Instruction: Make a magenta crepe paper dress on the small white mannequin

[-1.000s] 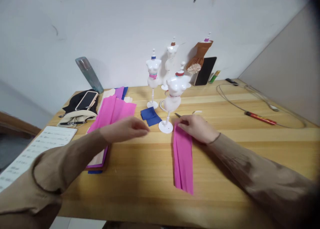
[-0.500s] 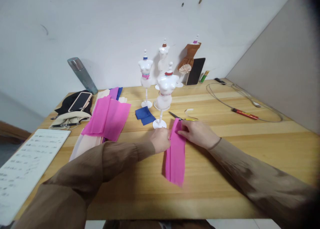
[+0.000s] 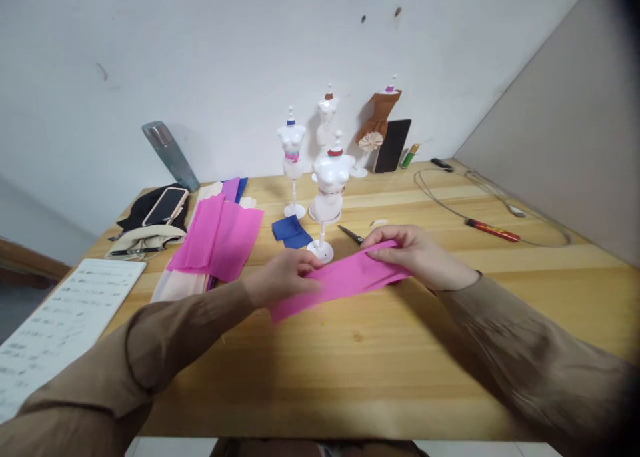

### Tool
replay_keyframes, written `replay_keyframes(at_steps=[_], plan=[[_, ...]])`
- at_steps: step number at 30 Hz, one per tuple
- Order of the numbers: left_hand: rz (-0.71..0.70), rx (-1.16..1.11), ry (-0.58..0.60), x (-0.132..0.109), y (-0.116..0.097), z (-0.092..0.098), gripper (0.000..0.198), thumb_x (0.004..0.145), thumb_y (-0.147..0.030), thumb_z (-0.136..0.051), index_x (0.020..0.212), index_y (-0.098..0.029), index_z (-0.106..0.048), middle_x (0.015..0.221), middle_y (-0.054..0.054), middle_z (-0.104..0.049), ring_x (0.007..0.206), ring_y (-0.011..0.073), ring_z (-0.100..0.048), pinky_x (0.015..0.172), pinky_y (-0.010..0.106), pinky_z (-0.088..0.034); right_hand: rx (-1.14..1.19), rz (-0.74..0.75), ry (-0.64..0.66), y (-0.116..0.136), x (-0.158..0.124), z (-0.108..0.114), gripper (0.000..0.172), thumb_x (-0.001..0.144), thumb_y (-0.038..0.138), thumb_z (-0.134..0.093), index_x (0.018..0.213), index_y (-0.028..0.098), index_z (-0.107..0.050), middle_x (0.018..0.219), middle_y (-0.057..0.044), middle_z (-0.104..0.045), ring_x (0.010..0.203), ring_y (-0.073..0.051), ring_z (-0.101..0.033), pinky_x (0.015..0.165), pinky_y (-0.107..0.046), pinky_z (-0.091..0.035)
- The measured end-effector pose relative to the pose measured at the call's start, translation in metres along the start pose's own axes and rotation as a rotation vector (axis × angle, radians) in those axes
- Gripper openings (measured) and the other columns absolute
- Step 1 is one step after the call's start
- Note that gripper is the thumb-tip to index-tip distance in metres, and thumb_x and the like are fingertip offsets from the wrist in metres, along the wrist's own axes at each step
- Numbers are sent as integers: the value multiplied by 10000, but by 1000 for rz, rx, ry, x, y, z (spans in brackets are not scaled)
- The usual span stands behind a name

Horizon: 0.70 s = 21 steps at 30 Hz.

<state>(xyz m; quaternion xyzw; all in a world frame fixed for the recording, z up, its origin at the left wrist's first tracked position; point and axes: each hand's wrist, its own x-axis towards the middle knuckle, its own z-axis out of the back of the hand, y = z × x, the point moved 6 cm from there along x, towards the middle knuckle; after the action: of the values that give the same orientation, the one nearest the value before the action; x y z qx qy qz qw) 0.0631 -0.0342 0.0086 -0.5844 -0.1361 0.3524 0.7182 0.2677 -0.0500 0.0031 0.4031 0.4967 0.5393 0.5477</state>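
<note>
A bright pink strip that looks like crepe paper is stretched slantwise above the wooden table between my two hands. My right hand pinches its right end between thumb and fingers. Towards its left end, my left hand grips the upper edge, and the free left tip is blurred. Just behind the strip stands a small white dress form with a red neck band. Scissors lie beyond my right fingers, their handles hidden. A folded blue piece rests beside the dress form's base.
More small dress forms stand behind, one wearing a brown dress. Stacked pink sheets, a phone and a written sheet occupy the left. A bottle leans on the wall. A cable and red pen-like tool lie right.
The pink strip has turned from hanging lengthwise towards me to lying nearly crosswise, raised off the table. My left hand has moved left along it; my right hand has shifted slightly right.
</note>
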Motion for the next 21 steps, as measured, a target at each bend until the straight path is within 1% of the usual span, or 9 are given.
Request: replay_keyframes(at_steps=[2, 4, 6, 8, 11, 13, 16, 19, 21], plan=[[34, -42, -38, -4, 3, 19, 268, 649, -267, -684, 544, -170, -458, 506, -66, -393, 481, 61, -339, 467, 217, -219, 132, -73, -44, -6, 1, 4, 352, 604, 443, -839, 749, 170, -670, 519, 31, -584, 360, -89, -475, 315, -208, -367], [98, -111, -137, -7, 9, 40, 243, 617, -305, -740, 589, -150, -555, 519, -50, -466, 481, 68, -389, 460, 209, -257, 244, -124, -34, -11, 3, 4, 386, 632, 503, -820, 766, 181, -654, 478, 40, -561, 322, -106, -468, 292, -228, -376], [135, -197, -243, -10, 13, 56, 274, 580, -333, -797, 680, -128, -645, 570, -22, -553, 512, 81, -457, 482, 207, -316, 307, -105, -39, -11, 6, 4, 383, 626, 512, -829, 740, 193, -649, 469, 38, -566, 334, -117, -490, 315, -243, -409], [134, -295, -321, -11, 15, 65, 319, 561, -348, -834, 721, -124, -674, 624, -2, -605, 557, 92, -509, 527, 210, -367, 318, -19, -100, -7, 10, 6, 366, 578, 477, -870, 707, 199, -669, 536, 15, -626, 426, -126, -560, 409, -256, -483], [87, -419, -380, -13, 14, 64, 343, 560, -375, -861, 723, -130, -684, 656, 7, -634, 616, 110, -561, 600, 227, -424, 308, 105, -217, 0, 13, 11, 340, 537, 435, -897, 715, 217, -706, 675, -13, -695, 584, -142, -634, 585, -286, -556], [26, -456, -398, -13, 9, 60, 342, 599, -416, -844, 718, -132, -696, 643, 5, -629, 629, 120, -570, 617, 239, -437, 310, 150, -271, 5, 13, 12, 307, 581, 433, -870, 744, 233, -704, 700, -14, -692, 607, -154, -638, 618, -313, -563], [-78, -455, -436, -13, -2, 56, 325, 673, -447, -796, 725, -138, -710, 655, 9, -641, 625, 124, -559, 594, 243, -426, 318, 210, -385, 14, 11, 15, 269, 636, 423, -822, 761, 235, -676, 705, -17, -679, 580, -158, -611, 548, -307, -536], [-202, -428, -525, -11, -13, 62, 276, 673, -400, -800, 750, -148, -717, 708, 9, -671, 666, 129, -573, 630, 247, -444, 326, 259, -507, 21, 10, 18, 234, 673, 403, -782, 792, 234, -672, 706, -12, -672, 538, -138, -559, 462, -264, -468], [-270, -416, -565, -10, -17, 67, 250, 684, -377, -792, 757, -152, -713, 710, 3, -670, 676, 128, -577, 652, 248, -455, 302, 303, -560, 25, 11, 20, 196, 697, 381, -756, 807, 236, -686, 717, -10, -675, 540, -133, -547, 461, -258, -453]])
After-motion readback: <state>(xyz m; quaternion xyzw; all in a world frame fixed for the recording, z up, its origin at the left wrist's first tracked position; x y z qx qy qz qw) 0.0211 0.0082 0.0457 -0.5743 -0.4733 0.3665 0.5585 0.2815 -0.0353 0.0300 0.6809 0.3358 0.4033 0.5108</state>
